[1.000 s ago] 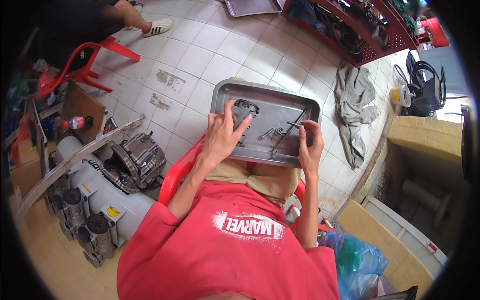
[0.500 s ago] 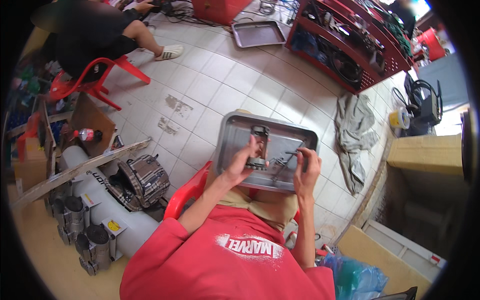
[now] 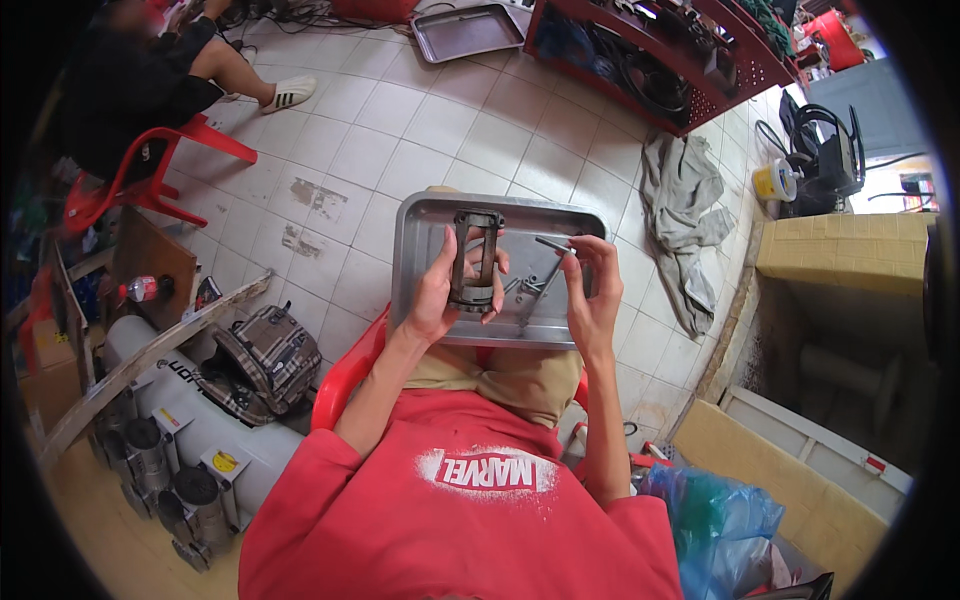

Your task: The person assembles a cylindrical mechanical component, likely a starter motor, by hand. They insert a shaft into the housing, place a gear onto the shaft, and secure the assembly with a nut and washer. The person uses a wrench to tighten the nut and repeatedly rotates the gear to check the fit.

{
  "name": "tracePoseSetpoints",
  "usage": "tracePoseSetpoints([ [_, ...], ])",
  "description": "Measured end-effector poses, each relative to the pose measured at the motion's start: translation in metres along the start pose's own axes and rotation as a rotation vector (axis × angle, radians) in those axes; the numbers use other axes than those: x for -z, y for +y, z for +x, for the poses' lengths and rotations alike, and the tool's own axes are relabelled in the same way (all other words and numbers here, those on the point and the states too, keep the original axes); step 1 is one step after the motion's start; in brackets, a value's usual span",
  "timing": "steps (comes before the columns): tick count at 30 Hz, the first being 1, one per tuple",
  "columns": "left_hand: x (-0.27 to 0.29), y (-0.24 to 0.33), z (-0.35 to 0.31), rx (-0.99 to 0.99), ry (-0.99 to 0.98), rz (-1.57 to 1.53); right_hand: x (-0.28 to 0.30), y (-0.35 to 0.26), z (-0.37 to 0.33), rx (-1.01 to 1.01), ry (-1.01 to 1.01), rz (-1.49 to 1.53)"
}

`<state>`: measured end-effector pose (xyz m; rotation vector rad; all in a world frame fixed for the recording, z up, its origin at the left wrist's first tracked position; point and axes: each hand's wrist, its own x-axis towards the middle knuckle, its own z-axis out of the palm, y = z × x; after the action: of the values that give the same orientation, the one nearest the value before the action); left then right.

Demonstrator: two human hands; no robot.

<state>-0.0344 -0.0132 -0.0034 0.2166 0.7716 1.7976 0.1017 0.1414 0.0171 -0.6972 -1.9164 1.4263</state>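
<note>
A grey metal tray (image 3: 410, 225) rests on my lap. Over its left half, my left hand (image 3: 432, 297) is closed around a dark metal cage-like part (image 3: 474, 298), with a ring-shaped end at top and bottom and open gaps between long side bars. The part stands roughly upright, fingers showing behind it and at its right side. Above the tray's right side, my right hand (image 3: 596, 295) pinches a slim metal bolt (image 3: 552, 244) between thumb and fingers, its free end aimed left at the part. Several loose bolts and small metal pieces (image 3: 527, 288) lie in the tray.
Someone sits on a red chair (image 3: 150, 180) at far left. A grey tank (image 3: 205, 400) and a plaid bag (image 3: 265, 360) are at my left. A second tray (image 3: 468, 35) and a red tool cart (image 3: 640, 60) stand ahead. A grey cloth (image 3: 685, 220) lies right.
The whole view has shifted, so surroundings sit further left and higher. My left hand has turned the metal part, showing its open gap more plainly. The right hand still pinches the bolt.
</note>
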Motion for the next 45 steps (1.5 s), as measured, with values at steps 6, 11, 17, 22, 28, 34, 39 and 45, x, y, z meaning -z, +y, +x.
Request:
tracePoseSetpoints([
  [6,-0.006,-0.004,-0.002,0.045,0.020,0.093,0.003,-0.019,0.013,0.229,-0.073,-0.177],
  [11,-0.010,-0.002,-0.004,0.083,0.038,0.171,0.002,-0.020,0.017,0.274,-0.108,-0.214],
  [17,-0.007,0.002,-0.005,0.052,0.026,0.237,0.008,-0.023,0.022,0.374,-0.133,-0.287],
  [22,-0.015,0.001,-0.006,-0.064,0.050,0.334,0.009,-0.022,0.021,0.318,-0.101,-0.239],
  [28,-0.014,0.000,-0.008,-0.132,-0.052,0.365,0.015,-0.024,0.016,0.156,-0.113,-0.236],
  [34,-0.007,-0.003,-0.004,-0.108,-0.148,0.308,0.019,-0.024,0.017,0.080,-0.111,-0.225],
  [39,-0.011,0.001,-0.006,-0.086,-0.156,0.338,0.022,-0.020,0.017,0.033,-0.163,-0.258],
  [45,-0.019,0.003,-0.014,-0.171,-0.107,0.585,0.026,-0.014,0.016,-0.027,-0.292,-0.215],
])
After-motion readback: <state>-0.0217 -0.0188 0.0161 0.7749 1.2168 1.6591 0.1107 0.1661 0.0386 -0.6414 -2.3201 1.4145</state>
